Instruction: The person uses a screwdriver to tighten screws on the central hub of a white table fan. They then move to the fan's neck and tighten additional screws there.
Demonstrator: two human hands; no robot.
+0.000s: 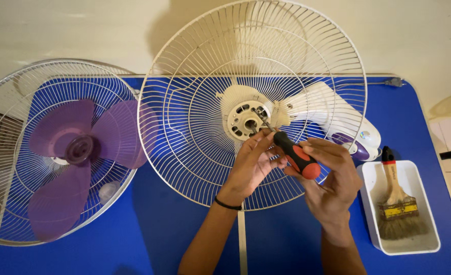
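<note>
Fingers point(323, 153) of the right hand point(332, 178) clamp the screwdriver point(292, 153) — left hand point(253, 163) pinches its shaft near the motor hub point(244, 119). Blue table point(149, 239) bears the rear fan guard point(184, 142), front grille point(11, 168), purple blade point(67, 147), white tray point(413, 178) with a paintbrush point(396, 198).
</note>
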